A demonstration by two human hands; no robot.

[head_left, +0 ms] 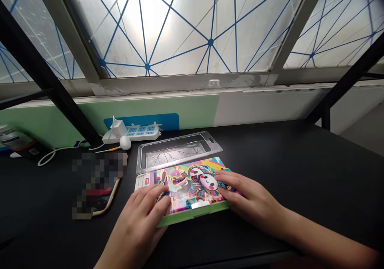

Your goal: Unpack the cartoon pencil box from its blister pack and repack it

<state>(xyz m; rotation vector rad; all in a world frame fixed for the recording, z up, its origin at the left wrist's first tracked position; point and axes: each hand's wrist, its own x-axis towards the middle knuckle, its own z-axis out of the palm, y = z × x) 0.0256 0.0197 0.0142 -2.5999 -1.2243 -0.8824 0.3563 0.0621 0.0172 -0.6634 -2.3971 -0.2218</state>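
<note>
A flat colourful box (186, 183) with a cartoon print and a green edge lies on the black table (300, 169) in front of me. My left hand (147, 213) rests on its near left corner, fingers curled over the edge. My right hand (249, 199) lies on the right side of the box, fingers stretched flat across the print. Just behind the box sits a clear plastic tray lid (177, 149), lying flat and apart from both hands.
A white power strip (135, 132) with a plugged charger and a white cable sits at the back left by the wall. A phone (102, 197) lies left of the box, partly blurred. A jar (12, 139) stands at the far left. Black frame bars slant on both sides.
</note>
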